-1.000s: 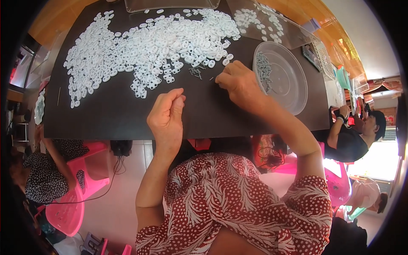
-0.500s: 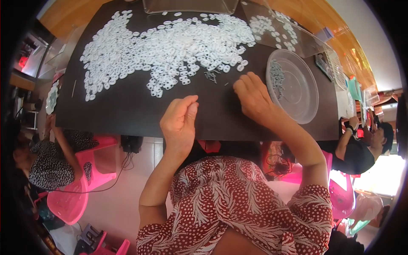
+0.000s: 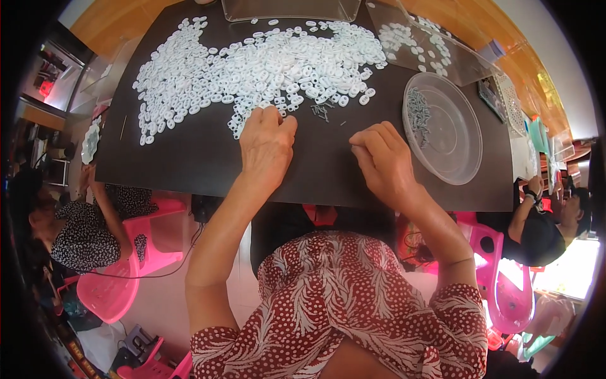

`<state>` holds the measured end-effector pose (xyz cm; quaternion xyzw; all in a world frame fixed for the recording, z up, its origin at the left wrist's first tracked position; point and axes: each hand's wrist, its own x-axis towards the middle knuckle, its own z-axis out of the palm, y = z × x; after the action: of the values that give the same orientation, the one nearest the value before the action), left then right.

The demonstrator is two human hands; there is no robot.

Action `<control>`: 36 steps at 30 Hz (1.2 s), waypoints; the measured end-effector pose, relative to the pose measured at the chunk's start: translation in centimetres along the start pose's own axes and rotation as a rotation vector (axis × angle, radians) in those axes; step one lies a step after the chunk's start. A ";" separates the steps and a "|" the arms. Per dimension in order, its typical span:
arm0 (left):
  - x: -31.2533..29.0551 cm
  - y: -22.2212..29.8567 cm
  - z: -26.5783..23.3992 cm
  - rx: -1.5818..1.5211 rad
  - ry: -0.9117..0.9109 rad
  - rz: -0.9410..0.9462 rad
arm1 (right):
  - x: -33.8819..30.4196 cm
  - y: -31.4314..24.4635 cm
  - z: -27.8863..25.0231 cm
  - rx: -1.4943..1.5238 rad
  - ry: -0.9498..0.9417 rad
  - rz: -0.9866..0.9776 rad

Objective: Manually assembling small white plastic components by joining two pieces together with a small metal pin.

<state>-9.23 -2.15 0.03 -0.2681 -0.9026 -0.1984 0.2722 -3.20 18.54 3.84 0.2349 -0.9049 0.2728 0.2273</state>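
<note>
My left hand [image 3: 267,142] reaches the near edge of a wide pile of small white oval plastic pieces with holes [image 3: 278,66]. Its fingers curl down over the closest pieces, hiding the fingertips and whatever they grip. Closer to the table's front, right of centre, my right hand [image 3: 384,158] is closed with thumb and fingers together; anything inside it is hidden. Between the hands and the pile lies a small heap of grey screws [image 3: 321,111], with one loose screw [image 3: 343,123] beside it. More grey screws [image 3: 418,117] lie along the left side of a round clear plastic dish [image 3: 470,151].
A clear bin [image 3: 290,11] stands at the far edge of the dark table [image 3: 183,161]. More white pieces lie by a clear panel [image 3: 464,69] at the far right, near a phone [image 3: 492,101]. People sit at both sides, by pink chairs [image 3: 113,287].
My left hand has moved forward from the front of the table to the white pieces, turning palm down. My right hand has drawn back slightly toward me, away from the loose screw.
</note>
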 end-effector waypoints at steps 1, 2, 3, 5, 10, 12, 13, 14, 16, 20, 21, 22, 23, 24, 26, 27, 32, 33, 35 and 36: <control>0.0 0.1 0.0 -0.033 -0.029 -0.017 | -0.1 0.1 0.0 -0.002 -0.002 0.007; -0.1 0.0 0.0 -0.031 -0.030 -0.018 | -0.2 0.2 -0.1 0.002 0.004 0.007; -0.1 -0.2 0.1 -0.095 -0.015 -0.044 | -0.3 0.3 -0.2 0.007 0.009 0.007; -0.1 -0.2 0.1 -0.159 -0.001 -0.072 | -0.4 0.2 -0.3 0.026 0.018 0.024; 0.0 0.3 0.2 -0.122 -0.054 -0.003 | -0.5 0.0 -0.2 0.048 0.044 0.056; 0.3 0.5 0.1 -0.105 -0.076 0.019 | -0.7 -0.1 -0.1 0.119 0.037 0.114; 0.5 0.5 0.0 -0.080 -0.095 0.037 | -0.8 -0.3 0.1 0.114 0.037 0.120; 0.7 0.6 -0.3 -0.075 -0.126 0.037 | -0.9 -0.5 0.2 0.160 0.028 0.172; 1.0 0.6 -0.4 -0.080 -0.183 0.041 | -1.1 -0.6 0.4 0.204 0.019 0.226; 0.3 1.5 -0.9 -0.311 -0.179 -0.071 | -1.3 -1.3 1.3 0.367 -0.008 0.340; 0.0 1.7 -1.1 -0.315 -0.183 -0.069 | -1.2 -1.5 1.5 0.446 -0.006 0.407; -0.3 1.9 -1.3 -0.475 -0.169 -0.205 | -1.2 -1.6 1.6 0.444 -0.006 0.412; -0.7 2.1 -1.6 -0.631 -0.152 -0.346 | -1.0 -1.8 1.7 0.497 -0.028 0.444; -1.1 2.4 -1.8 -0.633 -0.155 -0.350 | -1.0 -1.9 1.8 0.549 -0.051 0.476; -1.7 2.9 -2.2 -1.077 -0.181 -0.669 | -0.9 -2.0 2.2 0.626 -0.045 0.506; -1.9 3.2 -2.6 -1.079 -0.180 -0.675 | -0.9 -2.1 2.3 0.701 -0.035 0.531; -2.6 4.6 -3.5 -1.399 -0.116 -0.869 | -0.4 -2.8 2.2 0.748 -0.112 0.549; -2.7 4.7 -3.5 -1.405 -0.116 -0.871 | -0.3 -2.9 2.3 0.741 -0.086 0.519; -2.8 4.9 -3.5 -1.449 -0.079 -0.887 | -0.2 -3.2 2.3 0.739 -0.085 0.507; -2.8 4.9 -3.5 -1.453 -0.075 -0.889 | -0.1 -3.3 2.3 0.742 -0.082 0.493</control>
<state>-2.96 -1.17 2.09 -0.0035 -0.5811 -0.8076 -0.1007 -2.01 14.78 3.36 0.0883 -0.7831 0.6153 0.0196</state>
